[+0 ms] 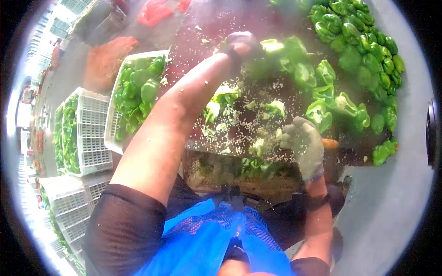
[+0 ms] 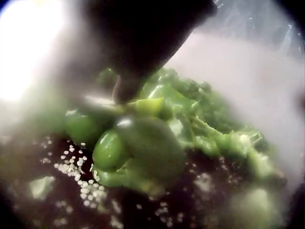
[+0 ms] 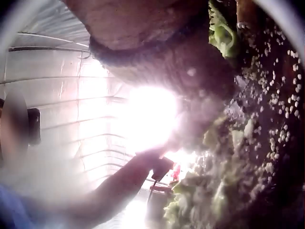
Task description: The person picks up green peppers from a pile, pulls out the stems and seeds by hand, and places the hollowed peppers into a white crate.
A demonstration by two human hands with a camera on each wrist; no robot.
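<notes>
My left hand (image 1: 240, 43), blurred at the far side of the dark board, reaches beside a cut green bell pepper (image 1: 271, 45). In the left wrist view that hand is a dark shape, one fingertip (image 2: 125, 91) right at a pepper's pale cut edge; its other fingers are hidden, so I cannot tell whether it grips. Gloved in pale fabric, my right hand (image 1: 305, 146) rests low at the board's near edge, fingers loosely bent beside scattered seeds and pepper scraps (image 1: 258, 146). An orange-brown handle-like piece (image 1: 330, 143) lies just right of it.
Opened pepper halves (image 1: 320, 115) lie right of centre; a large heap of whole peppers (image 1: 368, 50) rises behind them. White crates (image 1: 110, 124) of peppers stand on the left. Below the near edge is a bin (image 1: 216, 177) with green scraps.
</notes>
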